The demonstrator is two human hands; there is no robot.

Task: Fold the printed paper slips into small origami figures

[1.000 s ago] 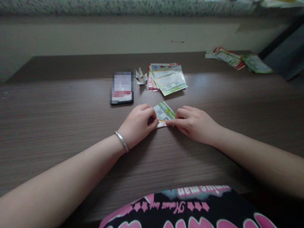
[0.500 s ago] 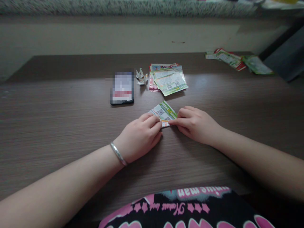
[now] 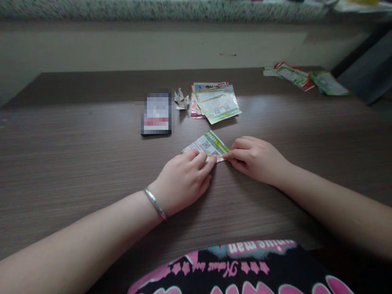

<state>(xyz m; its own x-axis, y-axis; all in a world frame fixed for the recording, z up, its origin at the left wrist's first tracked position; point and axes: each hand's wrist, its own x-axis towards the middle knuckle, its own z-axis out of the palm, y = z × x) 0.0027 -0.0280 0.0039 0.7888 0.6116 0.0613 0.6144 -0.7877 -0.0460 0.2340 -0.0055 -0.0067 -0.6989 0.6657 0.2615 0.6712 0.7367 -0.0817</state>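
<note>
A green-and-white printed sheet of paper point(image 3: 200, 143), folded to a triangle with QR codes on its upper face, lies on the table. My left hand point(image 3: 186, 175), with a silver bangle at the wrist, presses its bent fingers on the lower left of the paper and covers part of the folded edge. At the right-hand corner, my right hand point(image 3: 255, 158) pinches the paper with its fingers closed.
Beyond the hands are a phone point(image 3: 157, 114) with a blurred screen, a small folded paper figure point(image 3: 181, 100) and a stack of printed leaflets point(image 3: 218, 104). More folded papers point(image 3: 295, 76) lie at the back right of the wood-grained table point(image 3: 76, 143), near a wall.
My left fingers have slid right along the paper's near edge, uncovering its left part. My right fingertips have shifted slightly right, toward the corner.
</note>
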